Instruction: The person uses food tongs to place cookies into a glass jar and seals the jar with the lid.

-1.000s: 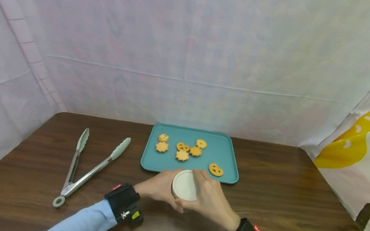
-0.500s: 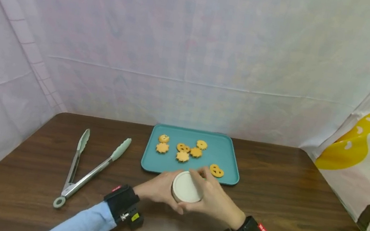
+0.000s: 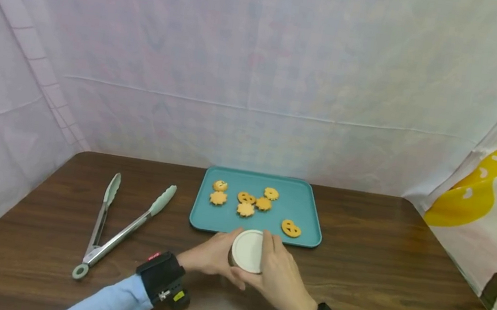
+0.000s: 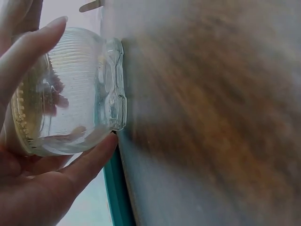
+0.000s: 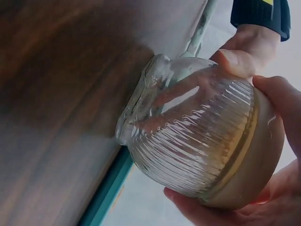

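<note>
A clear ribbed glass jar [image 5: 188,127] with a cream-white lid [image 3: 246,250] is held between both hands in front of the tray. It stands upright, its base close to the table in the wrist views. My left hand [image 3: 210,256] wraps round the glass body from the left, fingers reaching low on it in the left wrist view. From the right, my right hand [image 3: 282,279] grips the lid, with its thumb on the near side and fingers along the right and far edge. No opening shows between lid and jar. Through the glass I see no food inside.
Just beyond the jar lies a teal tray [image 3: 215,223] with several cookies [image 3: 245,209] and pretzel-shaped biscuits [image 3: 290,228]. Spread metal tongs [image 3: 120,236] with pale tips rest on the wooden table [image 3: 382,258] to the left. White cloth [image 3: 260,72] walls the back and sides.
My right hand shifts its fingers on the lid, out to the far right and then back in, its wrist turning with them. The left hand and jar stay almost in place.
</note>
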`<state>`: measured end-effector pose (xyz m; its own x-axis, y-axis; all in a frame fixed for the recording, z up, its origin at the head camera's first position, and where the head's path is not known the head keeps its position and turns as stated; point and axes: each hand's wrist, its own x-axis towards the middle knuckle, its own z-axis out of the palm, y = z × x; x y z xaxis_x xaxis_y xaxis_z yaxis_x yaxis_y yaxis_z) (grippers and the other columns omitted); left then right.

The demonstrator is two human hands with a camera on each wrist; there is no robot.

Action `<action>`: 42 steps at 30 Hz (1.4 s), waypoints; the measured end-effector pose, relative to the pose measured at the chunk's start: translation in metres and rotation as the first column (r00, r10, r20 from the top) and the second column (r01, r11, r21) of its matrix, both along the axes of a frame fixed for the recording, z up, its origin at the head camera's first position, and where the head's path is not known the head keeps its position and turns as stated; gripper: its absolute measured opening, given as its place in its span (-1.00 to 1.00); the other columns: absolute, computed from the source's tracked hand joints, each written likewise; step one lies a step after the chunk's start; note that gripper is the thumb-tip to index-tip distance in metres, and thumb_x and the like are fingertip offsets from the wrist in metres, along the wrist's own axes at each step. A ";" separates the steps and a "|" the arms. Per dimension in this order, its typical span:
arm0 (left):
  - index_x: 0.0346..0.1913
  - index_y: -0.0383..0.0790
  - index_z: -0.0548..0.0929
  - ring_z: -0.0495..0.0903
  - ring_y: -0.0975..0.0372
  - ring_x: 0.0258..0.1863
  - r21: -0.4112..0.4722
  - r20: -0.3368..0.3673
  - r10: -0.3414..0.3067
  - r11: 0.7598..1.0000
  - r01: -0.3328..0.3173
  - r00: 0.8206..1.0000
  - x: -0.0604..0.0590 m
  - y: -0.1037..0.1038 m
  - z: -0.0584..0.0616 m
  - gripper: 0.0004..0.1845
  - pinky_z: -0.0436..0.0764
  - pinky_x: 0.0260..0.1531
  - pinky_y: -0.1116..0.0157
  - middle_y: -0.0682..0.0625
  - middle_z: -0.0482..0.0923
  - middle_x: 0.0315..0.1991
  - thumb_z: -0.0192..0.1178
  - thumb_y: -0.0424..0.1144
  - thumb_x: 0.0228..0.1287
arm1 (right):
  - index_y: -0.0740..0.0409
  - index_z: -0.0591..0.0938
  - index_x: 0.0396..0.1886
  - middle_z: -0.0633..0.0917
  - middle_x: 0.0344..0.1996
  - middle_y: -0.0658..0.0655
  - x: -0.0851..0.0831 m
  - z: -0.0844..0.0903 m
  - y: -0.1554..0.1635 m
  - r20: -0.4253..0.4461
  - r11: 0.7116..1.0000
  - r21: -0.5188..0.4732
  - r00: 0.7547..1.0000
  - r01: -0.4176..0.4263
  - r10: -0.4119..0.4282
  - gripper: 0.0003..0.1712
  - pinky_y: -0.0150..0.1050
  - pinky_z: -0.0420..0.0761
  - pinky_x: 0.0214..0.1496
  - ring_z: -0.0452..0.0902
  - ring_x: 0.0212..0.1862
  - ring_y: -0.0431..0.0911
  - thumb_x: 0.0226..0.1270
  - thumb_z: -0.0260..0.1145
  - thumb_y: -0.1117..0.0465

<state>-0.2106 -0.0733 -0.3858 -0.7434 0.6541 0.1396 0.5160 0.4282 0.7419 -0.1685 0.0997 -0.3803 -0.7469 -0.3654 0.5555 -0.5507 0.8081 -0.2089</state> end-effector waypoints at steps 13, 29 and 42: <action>0.15 -0.19 0.29 0.46 0.18 -0.01 -0.031 0.003 0.019 0.999 -0.018 1.000 -0.001 0.000 0.001 -0.06 0.44 -0.04 0.30 -0.02 0.44 0.04 0.52 -0.07 -0.42 | 0.37 0.46 -0.03 0.58 -0.26 0.20 -0.012 0.007 0.011 0.039 0.989 0.039 0.989 -0.143 0.142 -0.09 -0.33 0.53 -0.46 0.53 -0.35 -0.10 -0.14 0.30 -0.32; 0.18 -0.17 0.26 0.43 0.20 0.01 -0.026 0.016 -0.007 1.000 0.008 1.000 -0.002 -0.001 0.001 -0.05 0.41 -0.03 0.32 0.00 0.42 0.06 0.51 -0.08 -0.39 | 0.19 0.46 0.05 0.32 -0.23 -0.02 -0.030 0.014 0.028 0.224 0.916 -0.063 0.889 -0.396 0.400 -0.15 -0.40 0.53 -0.24 0.39 -0.19 -0.20 -0.22 0.41 -0.23; 0.18 -0.22 0.24 0.45 0.18 0.00 -0.028 0.021 0.005 1.000 -0.004 1.000 0.000 0.002 0.003 -0.04 0.43 -0.02 0.31 -0.04 0.40 0.07 0.52 -0.09 -0.39 | 0.42 0.27 0.21 0.42 -0.14 0.17 -0.006 0.003 0.010 0.158 0.989 -0.052 0.977 -0.138 0.144 0.07 -0.33 0.57 -0.38 0.47 -0.23 -0.10 -0.08 0.25 -0.33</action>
<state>-0.2103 -0.0710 -0.3832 -0.7491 0.6539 0.1056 0.4981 0.4511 0.7406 -0.1743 0.1095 -0.3774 -0.7703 -0.4532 0.4486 -0.6150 0.7137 -0.3351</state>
